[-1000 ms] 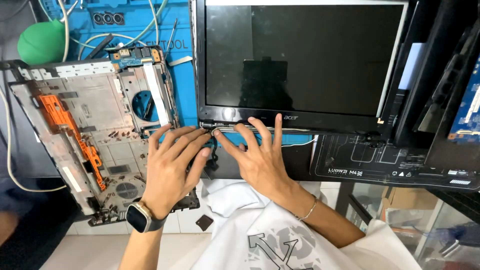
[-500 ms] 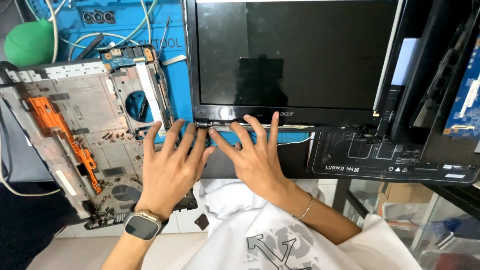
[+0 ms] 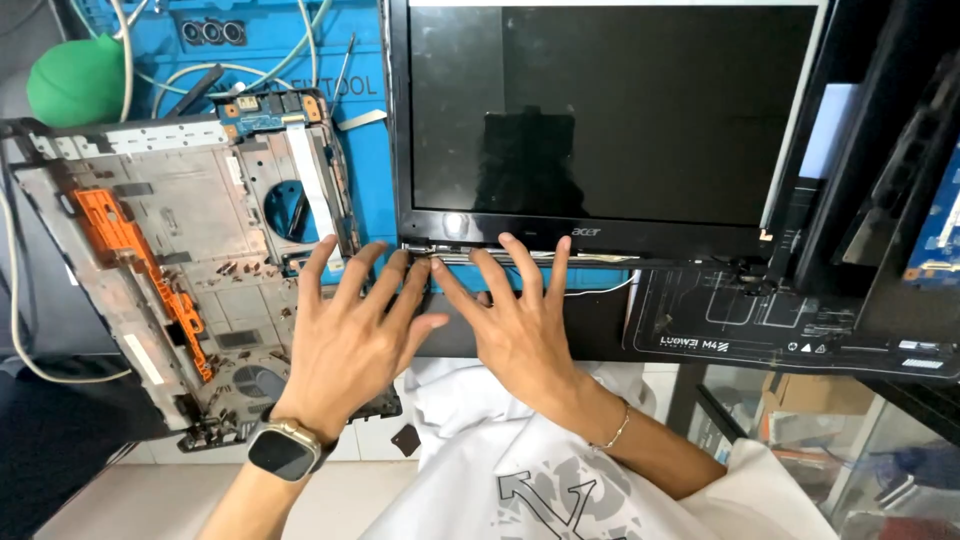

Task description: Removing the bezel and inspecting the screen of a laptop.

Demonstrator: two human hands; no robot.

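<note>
A black laptop screen panel point(image 3: 610, 120) lies flat on the blue work mat point(image 3: 365, 170), its bottom bezel toward me. My left hand point(image 3: 350, 340), with a watch on the wrist, has its fingers spread and the fingertips on the metal hinge strip point(image 3: 440, 252) at the bezel's lower left corner. My right hand point(image 3: 515, 320), with a thin bracelet on the wrist, is spread beside it, fingertips touching the same lower edge. Neither hand grips anything.
A stripped grey laptop base point(image 3: 170, 260) with orange parts lies to the left. A green rubber blower point(image 3: 75, 80) and cables sit at the far left. A black printed mat point(image 3: 790, 320) and dark parts stand at the right. A white shirt point(image 3: 520, 470) covers my lap.
The view has shifted slightly. Both hands stay at the screen's lower edge, fingers spread a little wider than before.
</note>
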